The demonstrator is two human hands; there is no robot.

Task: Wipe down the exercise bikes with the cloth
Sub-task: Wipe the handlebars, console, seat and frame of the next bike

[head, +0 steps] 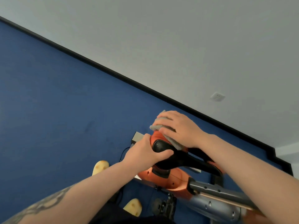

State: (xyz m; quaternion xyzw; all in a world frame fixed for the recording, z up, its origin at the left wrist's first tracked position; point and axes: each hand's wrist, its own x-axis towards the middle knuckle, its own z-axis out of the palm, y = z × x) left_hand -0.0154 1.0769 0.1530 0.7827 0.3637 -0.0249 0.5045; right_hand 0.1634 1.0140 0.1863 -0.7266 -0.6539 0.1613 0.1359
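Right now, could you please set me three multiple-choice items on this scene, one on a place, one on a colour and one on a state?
1. Where does the cloth lie?
A. on the floor
B. on the bike's saddle, under the right hand
C. over the left forearm

2. What colour is the floor?
A. blue
B. green
C. red

3. What is the left hand doing?
A. hanging idle
B. gripping the saddle
C. holding the cloth

Answers:
1 B, as the grey cloth shows beneath the right hand's flat fingers on the orange and black saddle.
2 A, as the carpet is blue up to the black skirting.
3 B, as its fingers and thumb curl round the saddle's edge.
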